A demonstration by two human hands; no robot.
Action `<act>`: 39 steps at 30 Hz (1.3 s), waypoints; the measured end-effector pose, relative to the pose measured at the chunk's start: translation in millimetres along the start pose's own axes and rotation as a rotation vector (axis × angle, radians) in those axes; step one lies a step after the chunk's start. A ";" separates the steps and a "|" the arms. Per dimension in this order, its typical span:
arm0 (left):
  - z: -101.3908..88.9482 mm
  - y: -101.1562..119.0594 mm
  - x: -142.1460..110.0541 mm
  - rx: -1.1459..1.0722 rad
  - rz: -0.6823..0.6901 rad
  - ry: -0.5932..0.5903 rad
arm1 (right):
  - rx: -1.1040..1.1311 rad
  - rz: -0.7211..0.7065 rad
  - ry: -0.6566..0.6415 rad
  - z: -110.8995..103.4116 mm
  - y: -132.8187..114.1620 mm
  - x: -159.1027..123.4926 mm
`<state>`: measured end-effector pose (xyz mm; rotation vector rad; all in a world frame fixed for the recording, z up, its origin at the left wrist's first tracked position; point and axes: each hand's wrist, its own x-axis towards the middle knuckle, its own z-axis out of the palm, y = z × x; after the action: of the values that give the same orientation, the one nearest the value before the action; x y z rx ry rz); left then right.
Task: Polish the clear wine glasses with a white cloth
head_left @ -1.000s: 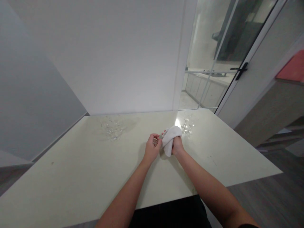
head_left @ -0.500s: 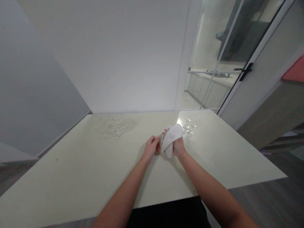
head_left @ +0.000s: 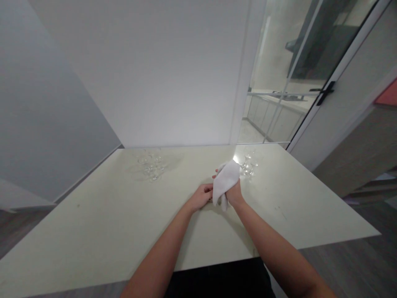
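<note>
Both hands meet over the middle of a pale table [head_left: 93, 231]. My right hand [head_left: 235, 193] is closed round a white cloth [head_left: 225, 182], which is wrapped over something I cannot see. My left hand [head_left: 202, 196] is closed just left of the cloth, its fingers curled on a small clear object, probably the foot of a glass, mostly hidden. Several clear glasses [head_left: 151, 165] stand at the far left of the table. One or two more glasses [head_left: 249, 164] stand just beyond the cloth.
A white wall runs along the table's far edge. A glass sliding door [head_left: 288, 82] with a black handle [head_left: 326, 92] is at the back right. Grey wood floor lies past the table's right edge.
My left hand has dropped lower and turned, its fingers now curled under beside the cloth. The cloth has shifted slightly in my right hand. The camera view drifted a little.
</note>
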<state>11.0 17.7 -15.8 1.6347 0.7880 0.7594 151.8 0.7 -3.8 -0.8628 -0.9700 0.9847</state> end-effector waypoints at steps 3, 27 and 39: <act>3.3 1.0 -0.7 0.299 0.200 0.242 | -0.052 -0.060 0.049 -0.1 3.1 3.5; -3.1 -2.3 -6.7 0.599 0.183 0.464 | 0.174 0.254 -0.189 -1.1 14.7 1.1; -17.7 10.4 -12.3 1.153 0.492 0.376 | -0.309 0.032 -0.388 -15.4 18.4 10.9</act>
<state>-9.3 15.7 -3.4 2.8366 1.2293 1.0609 163.8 14.5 -22.8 -0.9628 -1.4716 1.0683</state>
